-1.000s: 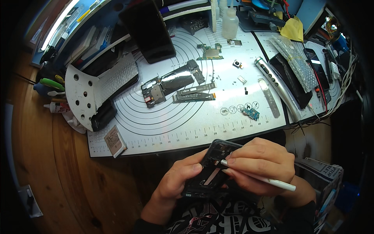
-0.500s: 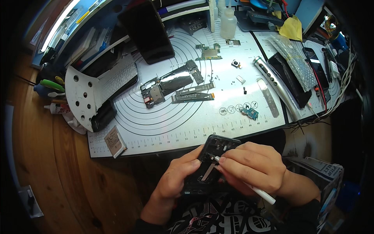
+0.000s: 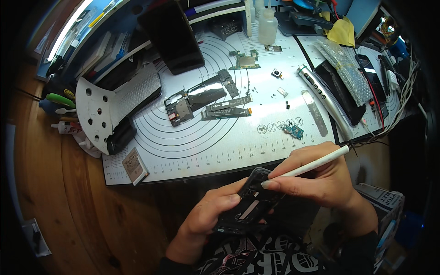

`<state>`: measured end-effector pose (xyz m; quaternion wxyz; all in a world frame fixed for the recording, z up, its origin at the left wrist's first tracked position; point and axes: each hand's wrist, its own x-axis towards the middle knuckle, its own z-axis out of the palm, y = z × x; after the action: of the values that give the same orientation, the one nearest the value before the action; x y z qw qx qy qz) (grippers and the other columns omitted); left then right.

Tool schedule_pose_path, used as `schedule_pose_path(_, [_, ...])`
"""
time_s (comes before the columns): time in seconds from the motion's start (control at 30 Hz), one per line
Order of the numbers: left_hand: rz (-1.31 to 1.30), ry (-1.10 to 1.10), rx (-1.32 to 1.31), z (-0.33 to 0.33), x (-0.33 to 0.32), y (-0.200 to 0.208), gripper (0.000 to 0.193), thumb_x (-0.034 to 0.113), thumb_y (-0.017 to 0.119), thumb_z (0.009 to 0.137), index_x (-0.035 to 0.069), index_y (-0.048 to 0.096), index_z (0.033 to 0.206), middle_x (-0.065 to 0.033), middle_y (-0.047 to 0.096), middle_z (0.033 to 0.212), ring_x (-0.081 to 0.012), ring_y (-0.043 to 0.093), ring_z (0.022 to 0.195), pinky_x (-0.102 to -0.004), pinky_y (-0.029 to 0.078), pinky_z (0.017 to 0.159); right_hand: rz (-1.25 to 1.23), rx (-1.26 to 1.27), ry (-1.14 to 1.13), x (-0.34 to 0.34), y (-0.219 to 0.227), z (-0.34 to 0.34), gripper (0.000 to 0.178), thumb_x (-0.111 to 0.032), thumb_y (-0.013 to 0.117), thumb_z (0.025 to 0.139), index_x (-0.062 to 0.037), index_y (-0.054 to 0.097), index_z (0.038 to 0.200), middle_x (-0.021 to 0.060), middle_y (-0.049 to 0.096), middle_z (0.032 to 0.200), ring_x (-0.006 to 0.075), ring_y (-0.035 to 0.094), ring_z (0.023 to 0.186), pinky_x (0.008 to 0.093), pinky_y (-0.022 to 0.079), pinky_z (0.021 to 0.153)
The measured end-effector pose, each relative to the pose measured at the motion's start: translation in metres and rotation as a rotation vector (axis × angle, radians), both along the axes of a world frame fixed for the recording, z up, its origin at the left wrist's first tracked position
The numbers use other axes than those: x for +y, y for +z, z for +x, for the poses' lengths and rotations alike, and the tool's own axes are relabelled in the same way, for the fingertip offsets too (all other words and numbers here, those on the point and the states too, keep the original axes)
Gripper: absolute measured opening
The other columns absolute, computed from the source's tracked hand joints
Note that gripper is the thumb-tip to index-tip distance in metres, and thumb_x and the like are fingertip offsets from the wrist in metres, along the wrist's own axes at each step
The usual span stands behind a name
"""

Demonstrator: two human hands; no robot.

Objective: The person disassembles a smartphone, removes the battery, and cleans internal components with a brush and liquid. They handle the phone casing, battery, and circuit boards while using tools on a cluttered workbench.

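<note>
My left hand (image 3: 208, 211) grips a black, opened phone frame (image 3: 261, 193) by its left side, with the thumb on the rim. Inside the frame lies a pale, elongated strip (image 3: 249, 211). In my right hand (image 3: 323, 179) is a slim white pen-shaped tool (image 3: 316, 162), pinched between thumb and fingers. Its handle slopes up to the right, while its front end meets the frame's upper right corner. The fingertips hide the tool's tip. Frame and hands are just in front of the bench edge, above my lap.
On the white mat (image 3: 192, 160) lie a battery assembly (image 3: 204, 97), flex cables (image 3: 227, 110), a green circuit board (image 3: 245, 59), a small blue board (image 3: 293, 132) and tiny screws. A loose battery (image 3: 135, 166) sits at the front left. A silver electric screwdriver (image 3: 321, 98) lies at right.
My right hand has moved up and right, from the frame's middle to its top corner. The white tool has swung from pointing down-right to up-right. The frame has tilted slightly.
</note>
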<state>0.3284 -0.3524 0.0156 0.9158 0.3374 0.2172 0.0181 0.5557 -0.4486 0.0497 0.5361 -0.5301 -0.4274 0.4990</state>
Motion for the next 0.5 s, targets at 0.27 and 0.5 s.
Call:
schedule_pose_path(0.27, [-0.060, 0.089, -0.039, 0.001, 0.002, 0.002, 0.079, 0.042, 0.049, 0.095, -0.014, 0.039, 0.149, -0.0237, 0.063, 0.129, -0.0267, 0.066, 0.115, -0.0364, 0.055, 0.098, 0.444, -0.526, -0.075, 0.000, -0.005, -0.006, 0.020, -0.001, 0.086, 0.077, -0.0019, 0.078, 0.095, 0.0094, 0.072, 0.080, 0.0194, 0.067, 0.065, 0.0287, 0.051, 0.057])
schedule_pose_path(0.5, [-0.044, 0.108, -0.024, 0.001, 0.002, 0.006, 0.078, 0.041, 0.049, 0.094, -0.014, 0.041, 0.148, -0.0226, 0.063, 0.129, -0.0245, 0.066, 0.113, -0.0341, 0.054, 0.098, 0.500, -0.619, -0.088, -0.001, -0.009, -0.011, 0.023, -0.002, 0.087, 0.075, -0.0018, 0.078, 0.096, 0.0083, 0.070, 0.080, 0.0207, 0.066, 0.065, 0.0295, 0.051, 0.057])
